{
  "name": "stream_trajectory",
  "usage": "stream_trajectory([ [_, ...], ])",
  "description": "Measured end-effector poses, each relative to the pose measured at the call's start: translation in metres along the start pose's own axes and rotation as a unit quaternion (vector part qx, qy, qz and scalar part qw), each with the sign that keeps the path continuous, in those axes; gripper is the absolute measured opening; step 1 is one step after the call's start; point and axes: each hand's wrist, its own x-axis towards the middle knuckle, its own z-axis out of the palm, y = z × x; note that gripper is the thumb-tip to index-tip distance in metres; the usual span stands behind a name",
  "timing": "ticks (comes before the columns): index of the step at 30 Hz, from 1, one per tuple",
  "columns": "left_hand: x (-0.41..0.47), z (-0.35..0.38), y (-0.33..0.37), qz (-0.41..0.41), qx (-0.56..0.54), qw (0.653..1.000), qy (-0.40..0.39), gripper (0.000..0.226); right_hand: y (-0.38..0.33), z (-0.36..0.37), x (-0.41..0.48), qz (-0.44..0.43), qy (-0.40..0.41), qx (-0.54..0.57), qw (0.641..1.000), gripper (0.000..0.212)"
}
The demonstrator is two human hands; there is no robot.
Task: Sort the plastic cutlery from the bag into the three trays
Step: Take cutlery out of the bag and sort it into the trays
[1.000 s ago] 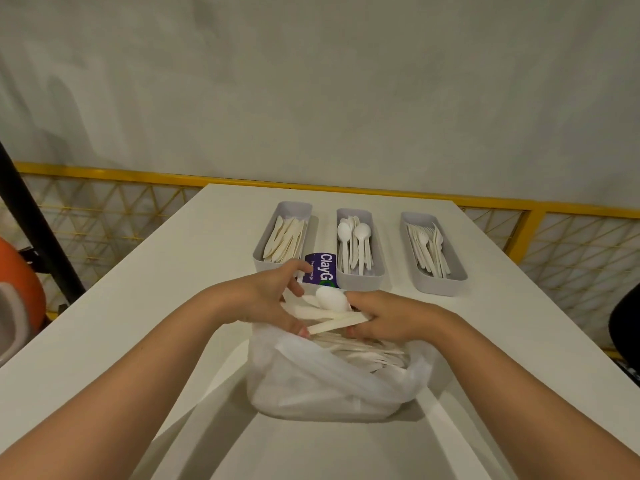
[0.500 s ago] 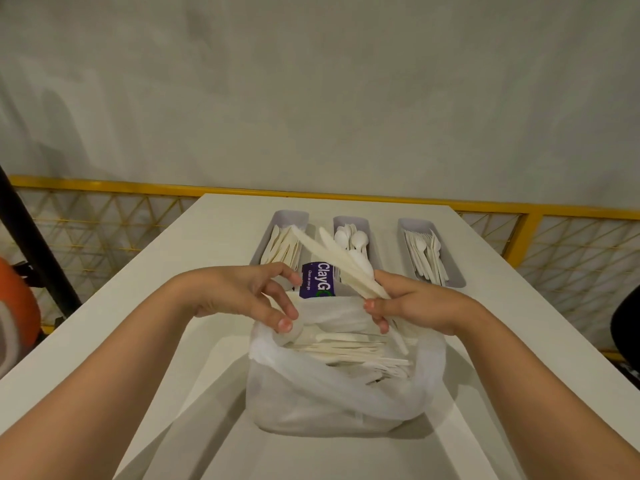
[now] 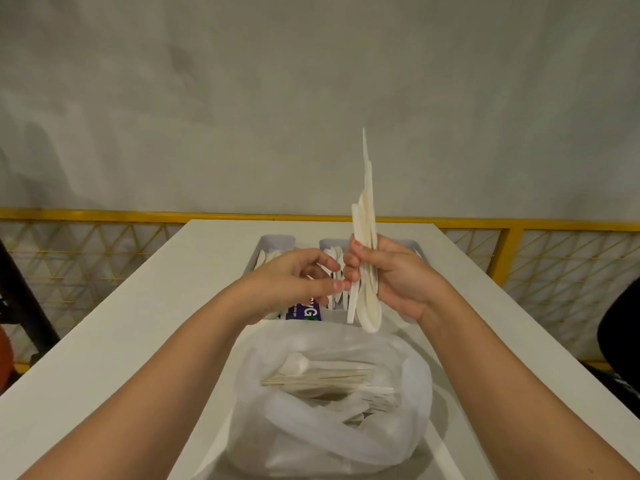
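My right hand grips a bundle of white plastic cutlery held upright above the table; a spoon bowl hangs at its lower end and knife tips point up. My left hand is close beside it, fingers loosely curled, fingertips near the bundle's lower part and holding nothing that I can see. Below them the clear plastic bag stands open with several spoons, forks and knives inside. The grey trays lie behind the hands: left tray, middle tray, and a corner of the right tray, mostly hidden.
A purple label shows between the bag and the trays. The white table ends at a yellow railing with mesh behind. A black post stands at the left; a dark object sits at the right edge.
My right hand lifted the cutlery bundle out of the bag and turned it from slanted to upright. My left hand rose from the bag's rim to beside the bundle.
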Motion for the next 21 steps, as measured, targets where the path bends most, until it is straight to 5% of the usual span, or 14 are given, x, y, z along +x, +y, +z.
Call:
stream_trajectory([
  [6,0.025,0.009,0.019,0.061,-0.062,0.985,0.15,0.008,-0.014,-0.007,0.007,0.012,0.08,-0.12,0.989,0.006],
  [11,0.045,0.011,0.049,0.13,-0.16,0.952,0.227,0.02,-0.016,-0.013,0.011,-0.043,0.183,-0.434,0.881,0.02],
  [21,0.079,0.022,0.046,0.113,-0.181,0.948,0.234,0.016,-0.002,-0.021,0.013,0.011,0.185,-0.47,0.863,0.021],
])
